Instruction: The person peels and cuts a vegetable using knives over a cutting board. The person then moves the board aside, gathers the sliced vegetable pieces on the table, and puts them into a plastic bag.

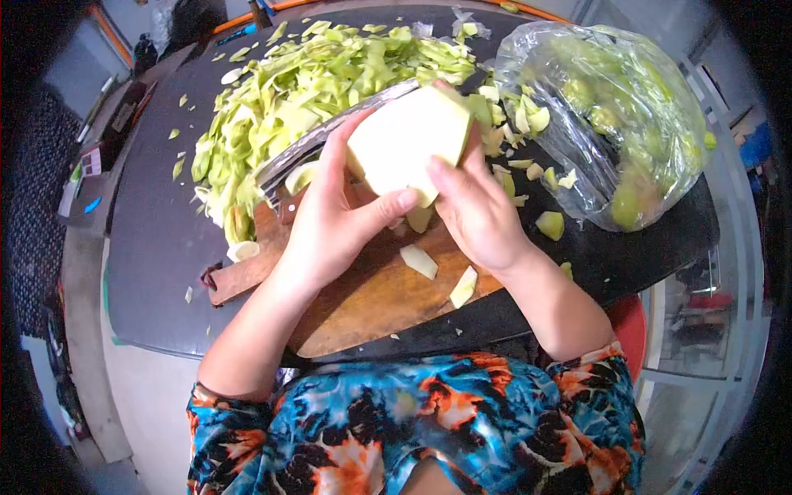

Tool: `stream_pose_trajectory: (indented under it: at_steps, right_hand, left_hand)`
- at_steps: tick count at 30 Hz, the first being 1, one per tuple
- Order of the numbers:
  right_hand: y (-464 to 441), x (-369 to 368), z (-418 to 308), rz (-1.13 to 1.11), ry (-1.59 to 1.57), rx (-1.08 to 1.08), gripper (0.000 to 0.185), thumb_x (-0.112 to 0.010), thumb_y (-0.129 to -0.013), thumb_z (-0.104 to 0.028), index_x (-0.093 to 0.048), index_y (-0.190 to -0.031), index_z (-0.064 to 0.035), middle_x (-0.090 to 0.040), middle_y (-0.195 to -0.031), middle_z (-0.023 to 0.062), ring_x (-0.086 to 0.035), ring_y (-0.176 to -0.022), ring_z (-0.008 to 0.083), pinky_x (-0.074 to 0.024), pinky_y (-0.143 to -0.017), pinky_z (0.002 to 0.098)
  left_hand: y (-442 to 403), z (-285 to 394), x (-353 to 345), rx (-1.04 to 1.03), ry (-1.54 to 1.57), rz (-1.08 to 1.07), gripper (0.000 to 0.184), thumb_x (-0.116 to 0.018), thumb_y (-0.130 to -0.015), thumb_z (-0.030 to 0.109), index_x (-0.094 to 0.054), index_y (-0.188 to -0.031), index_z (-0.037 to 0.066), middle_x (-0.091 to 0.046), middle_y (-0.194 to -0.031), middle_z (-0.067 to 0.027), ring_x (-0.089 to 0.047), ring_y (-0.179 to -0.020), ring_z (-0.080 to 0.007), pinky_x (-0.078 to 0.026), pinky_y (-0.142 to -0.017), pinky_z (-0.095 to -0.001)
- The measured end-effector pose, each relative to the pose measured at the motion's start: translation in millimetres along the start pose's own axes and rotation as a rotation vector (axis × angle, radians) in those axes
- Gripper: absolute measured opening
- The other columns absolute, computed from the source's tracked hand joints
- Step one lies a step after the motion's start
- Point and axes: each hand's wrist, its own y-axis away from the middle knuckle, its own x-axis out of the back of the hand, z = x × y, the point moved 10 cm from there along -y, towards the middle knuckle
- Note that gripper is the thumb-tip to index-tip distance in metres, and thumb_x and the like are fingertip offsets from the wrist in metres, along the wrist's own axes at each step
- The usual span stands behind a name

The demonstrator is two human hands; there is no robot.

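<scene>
Between my two hands, above a wooden cutting board [363,305], is a large peeled vegetable [404,144], pale cream with flat-cut faces and a thin green edge. My left hand [330,206] grips its left side, thumb across the lower front. On the right side my right hand [478,198] holds it, thumb pressed on the near face. Behind my left hand lies a long, dark grey, blade-like strip [330,132], partly hidden by the hand and vegetable. Two pale cut pieces [419,261] rest on the board.
A big heap of pale green peelings [289,99] covers the far left of the dark table [157,247]. To the right, a clear plastic bag [610,124] contains green vegetables. Scraps [550,224] are scattered between the bag and board. A red stool [629,330] stands below the table's right edge.
</scene>
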Motion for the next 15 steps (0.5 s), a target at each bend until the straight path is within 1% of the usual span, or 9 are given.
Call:
stream_pose_trajectory:
  at_steps: [3,4,5,6,7,9,10,13,15]
  right_hand:
    - [-1.4,-0.2,-11.8,-0.017,0.191,0.101,0.057,-0.047,-0.094,-0.006,-0.018,-0.143,-0.0069,-0.038,-0.137,0.0128,-0.042,-0.123,0.0211,-0.0337,-0.104,0.0327]
    - [-4.6,2.1,-20.0,0.008,0.092,0.112,0.058,-0.048,-0.092,-0.003,-0.019,-0.142,-0.0070,-0.040,-0.135,0.0126,-0.043,-0.122,0.0206,-0.0341,-0.104,0.0328]
    - [-7.5,5.2,-27.9,0.034,-0.006,0.123,0.058,-0.049,-0.091,-0.001,-0.021,-0.142,-0.0071,-0.043,-0.133,0.0125,-0.044,-0.121,0.0201,-0.0345,-0.103,0.0329]
    - [-7.6,14.5,-37.3,0.108,0.072,0.168,0.053,-0.053,-0.086,0.003,-0.034,-0.135,-0.0055,-0.052,-0.122,0.0104,-0.051,-0.111,0.0182,-0.0399,-0.098,0.0333]
    - [-8.7,15.0,-32.2,0.065,0.141,0.065,0.054,-0.055,-0.085,0.001,-0.035,-0.135,-0.0052,-0.052,-0.122,0.0097,-0.052,-0.109,0.0167,-0.0437,-0.092,0.0309]
    - [-7.4,16.5,-18.6,-0.025,0.277,-0.139,0.055,-0.058,-0.084,-0.002,-0.036,-0.134,-0.0045,-0.053,-0.122,0.0083,-0.055,-0.105,0.0137,-0.0514,-0.079,0.0260]
    - [-7.4,16.2,-14.3,-0.044,0.252,-0.147,0.048,-0.061,-0.083,-0.004,-0.044,-0.128,-0.0036,-0.055,-0.119,0.0066,-0.056,-0.101,0.0105,-0.0519,-0.065,0.0214]
    - [-8.2,13.8,-5.1,-0.072,0.356,-0.120,0.040,-0.064,-0.077,-0.007,-0.051,-0.115,-0.0002,-0.060,-0.104,0.0076,-0.060,-0.086,0.0149,-0.0494,-0.081,0.0304]
    - [-6.2,12.8,0.1,-0.074,0.457,-0.063,0.040,-0.061,-0.080,-0.012,-0.051,-0.116,0.0025,-0.063,-0.103,0.0127,-0.062,-0.090,0.0175,-0.0491,-0.081,0.0314]
  left_hand:
    - [0.1,8.6,2.7,-0.043,0.007,0.028,0.074,-0.076,-0.076,0.010,-0.031,-0.134,0.003,-0.054,-0.119,-0.0108,-0.055,-0.107,-0.0179,-0.046,-0.091,-0.0309]
    - [1.0,10.5,5.1,0.018,0.110,0.071,0.068,-0.078,-0.075,0.008,-0.037,-0.129,0.001,-0.056,-0.116,-0.0100,-0.056,-0.107,-0.0173,-0.046,-0.091,-0.0298]
    - [0.5,13.1,7.8,0.008,0.063,0.072,0.066,-0.078,-0.075,0.008,-0.038,-0.128,0.000,-0.056,-0.116,-0.0099,-0.056,-0.106,-0.0173,-0.046,-0.091,-0.0297]
    - [-1.3,14.9,12.4,-0.002,0.018,0.073,0.065,-0.077,-0.075,0.008,-0.039,-0.126,-0.001,-0.057,-0.115,-0.0098,-0.056,-0.106,-0.0172,-0.046,-0.091,-0.0296]
    - [-3.2,15.9,14.7,-0.012,-0.026,0.073,0.064,-0.077,-0.075,0.008,-0.040,-0.125,-0.002,-0.057,-0.115,-0.0096,-0.056,-0.106,-0.0172,-0.046,-0.091,-0.0296]
    - [-5.8,12.9,14.9,-0.005,0.083,0.079,0.057,-0.074,-0.079,0.011,-0.043,-0.125,-0.004,-0.058,-0.113,-0.0107,-0.056,-0.105,-0.0167,-0.046,-0.090,-0.0293]
    - [-6.5,11.5,17.9,0.007,0.057,0.078,0.056,-0.073,-0.081,0.013,-0.043,-0.125,-0.004,-0.058,-0.113,-0.0109,-0.056,-0.105,-0.0165,-0.046,-0.090,-0.0294]
    - [-4.5,6.7,19.4,-0.007,-0.066,0.067,0.052,-0.067,-0.086,0.020,-0.043,-0.125,-0.004,-0.059,-0.114,-0.0125,-0.057,-0.103,-0.0172,-0.046,-0.088,-0.0295]
    - [-3.3,4.2,18.3,-0.042,-0.160,0.060,0.052,-0.065,-0.088,0.022,-0.043,-0.126,-0.004,-0.060,-0.112,-0.0140,-0.058,-0.102,-0.0182,-0.046,-0.087,-0.0300]
